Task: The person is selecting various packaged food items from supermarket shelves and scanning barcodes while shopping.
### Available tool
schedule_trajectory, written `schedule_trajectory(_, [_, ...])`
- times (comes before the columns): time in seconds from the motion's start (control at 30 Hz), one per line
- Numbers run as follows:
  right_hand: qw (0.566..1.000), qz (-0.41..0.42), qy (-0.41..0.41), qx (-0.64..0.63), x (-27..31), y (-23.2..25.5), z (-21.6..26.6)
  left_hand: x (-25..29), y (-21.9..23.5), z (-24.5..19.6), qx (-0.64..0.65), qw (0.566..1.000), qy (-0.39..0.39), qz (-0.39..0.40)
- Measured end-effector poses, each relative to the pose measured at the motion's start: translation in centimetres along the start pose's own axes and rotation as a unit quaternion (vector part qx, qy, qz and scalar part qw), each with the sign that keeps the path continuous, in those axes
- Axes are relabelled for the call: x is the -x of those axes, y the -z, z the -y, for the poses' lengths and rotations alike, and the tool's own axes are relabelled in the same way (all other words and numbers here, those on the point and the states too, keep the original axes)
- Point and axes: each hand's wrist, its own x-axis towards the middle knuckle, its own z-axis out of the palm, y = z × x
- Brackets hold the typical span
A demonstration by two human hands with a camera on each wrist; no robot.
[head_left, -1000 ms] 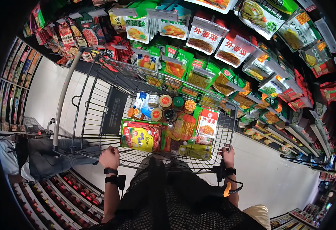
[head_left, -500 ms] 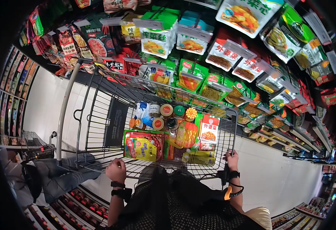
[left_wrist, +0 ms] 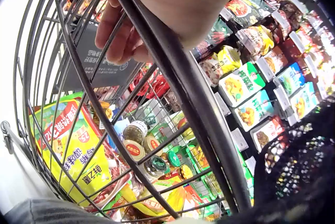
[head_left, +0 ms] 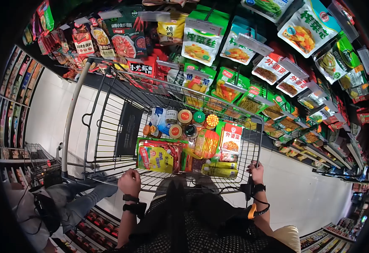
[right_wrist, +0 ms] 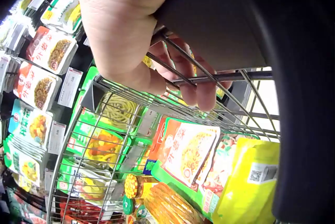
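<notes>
A wire shopping cart (head_left: 108, 139) stands side-on in front of me in the head view. My left hand (head_left: 129, 181) is at its near rim; in the left wrist view the fingers (left_wrist: 118, 41) curl over the dark rim bar into the basket. At the near right corner, my right hand (head_left: 256, 172) grips the rim, its fingertips (right_wrist: 205, 96) hooked through the wires. Inside the basket lie a yellow-and-red seasoning packet (head_left: 161, 157), several lidded jars (head_left: 185, 116), an orange bundle in clear wrap (head_left: 207, 143), a white-and-red pouch (head_left: 231, 139) and yellow-green packets (head_left: 219, 170).
Beyond the cart, a shelf wall holds hanging food pouches (head_left: 203, 40) with price tags, close to the cart's far side. Another person's jeans-clad legs (head_left: 85, 202) are at the lower left, near a second cart (head_left: 41, 156). Pale tiled floor (head_left: 294, 185) extends to the right.
The shelf pouches have slid rightward in the head view while the cart stays nearly in place there, so cart and wearer have moved left along the shelf. The left hand has shifted slightly.
</notes>
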Motion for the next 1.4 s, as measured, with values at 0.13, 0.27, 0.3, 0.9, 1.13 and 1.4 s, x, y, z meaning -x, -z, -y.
schedule_trajectory(0.13, [1.000, 0.004, 0.014, 0.007, 0.0, -1.7, -0.1, -1.4, 0.4, 0.9, 0.024, 1.000, -0.009, -0.011])
schedule_trajectory(0.27, [1.000, 0.004, 0.003, -0.008, 0.8, -2.9, 0.6, -2.2, 0.2, 2.0, -0.018, 1.000, -0.008, -0.019])
schedule_trajectory(0.3, [1.000, 0.002, 0.004, -0.005, 0.8, -2.9, 0.7, -2.3, 0.3, 1.9, -0.012, 1.000, -0.007, -0.013])
schedule_trajectory(0.9, [1.000, -0.018, 0.012, -0.007, 0.2, -2.3, 1.3, -2.0, 0.2, 0.6, -0.088, 0.996, 0.012, 0.024])
schedule_trajectory(1.13, [1.000, -0.002, 0.008, 0.010, 0.0, -1.9, 0.8, -1.9, -0.1, 0.9, -0.082, 0.997, 0.002, 0.010])
schedule_trajectory(1.4, [1.000, -0.014, 0.004, 0.023, -0.3, -1.6, 1.5, -2.5, 0.2, 0.2, -0.076, 0.997, 0.011, 0.019])
